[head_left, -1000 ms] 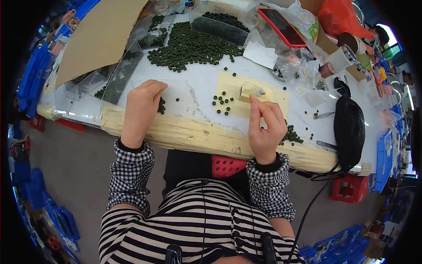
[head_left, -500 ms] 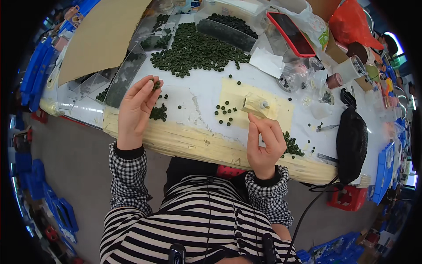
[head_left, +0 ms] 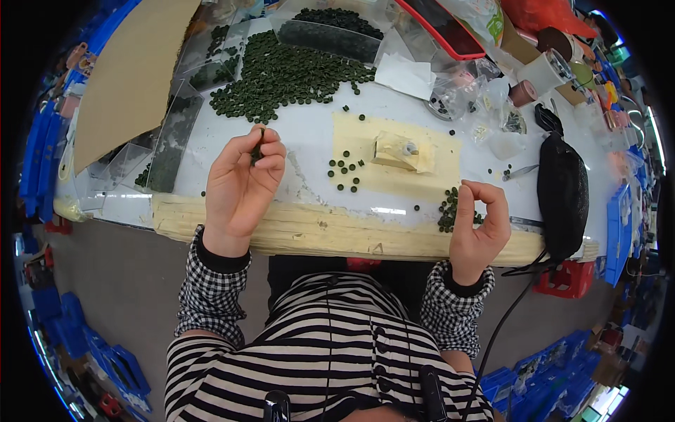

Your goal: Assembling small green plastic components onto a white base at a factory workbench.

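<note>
My left hand (head_left: 246, 186) is raised over the table's near side, its fingers curled around a few small dark green ring-like pieces (head_left: 257, 151). My right hand (head_left: 481, 228) hovers at the right, thumb and forefinger pinched; anything between the tips is too small to make out. Just behind its fingers is a small pile of green pieces (head_left: 448, 211). Between the hands, a small block wrapped in cream tape (head_left: 404, 151), with a grey peg on top, sits on a cream taped patch (head_left: 439, 179). Several loose green pieces (head_left: 343, 169) lie left of the block.
A large heap of green pieces (head_left: 281, 77) spreads at the back left, beside clear trays (head_left: 172, 144) and a cardboard sheet (head_left: 130, 77). A red-cased phone (head_left: 450, 32), plastic bags and a black pouch (head_left: 562, 197) crowd the back and right. Cream padding (head_left: 316, 225) lines the front edge.
My right hand has moved right, away from the taped block to beside the small pile. My left hand has shifted right, its fingers more curled over the pieces. The whole view has also shifted.
</note>
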A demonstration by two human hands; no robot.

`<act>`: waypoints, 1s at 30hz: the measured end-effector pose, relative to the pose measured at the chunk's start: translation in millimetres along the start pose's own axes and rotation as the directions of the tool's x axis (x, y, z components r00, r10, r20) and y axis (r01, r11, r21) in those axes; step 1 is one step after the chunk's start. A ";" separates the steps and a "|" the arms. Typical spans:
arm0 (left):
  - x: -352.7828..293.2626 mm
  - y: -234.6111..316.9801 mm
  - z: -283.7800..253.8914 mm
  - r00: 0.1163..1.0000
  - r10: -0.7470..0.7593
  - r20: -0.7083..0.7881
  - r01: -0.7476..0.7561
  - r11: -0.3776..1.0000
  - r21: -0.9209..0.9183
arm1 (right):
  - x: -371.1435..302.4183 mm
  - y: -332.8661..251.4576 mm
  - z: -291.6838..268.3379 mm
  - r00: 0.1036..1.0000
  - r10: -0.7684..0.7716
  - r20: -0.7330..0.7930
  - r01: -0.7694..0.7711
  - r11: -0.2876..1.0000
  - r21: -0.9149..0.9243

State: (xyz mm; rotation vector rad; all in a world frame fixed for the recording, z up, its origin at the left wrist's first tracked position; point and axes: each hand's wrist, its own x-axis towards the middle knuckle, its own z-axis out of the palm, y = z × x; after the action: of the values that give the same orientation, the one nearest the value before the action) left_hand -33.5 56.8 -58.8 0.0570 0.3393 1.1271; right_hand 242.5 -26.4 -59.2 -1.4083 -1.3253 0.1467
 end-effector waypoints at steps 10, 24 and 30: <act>10.2 -43.5 36.3 0.910 -0.408 -0.068 0.346 0.660 0.667 | -19.6 9.0 -0.9 0.890 -0.180 0.419 0.338 0.877 -0.342; 24.4 -64.7 9.1 0.818 -0.575 -0.027 0.371 0.491 0.788 | -19.0 -8.9 17.2 0.972 -0.015 0.236 0.008 1.000 0.031; 24.1 -61.0 10.2 0.825 -0.565 -0.030 0.408 0.557 0.723 | -13.7 -12.9 28.0 0.961 0.070 0.266 -0.128 0.970 0.206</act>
State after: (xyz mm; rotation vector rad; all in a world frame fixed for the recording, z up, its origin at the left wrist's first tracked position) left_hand 32.2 53.1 -68.0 0.7278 0.5495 0.3571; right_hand 209.9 -23.2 -67.2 -1.2954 -1.3996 0.5454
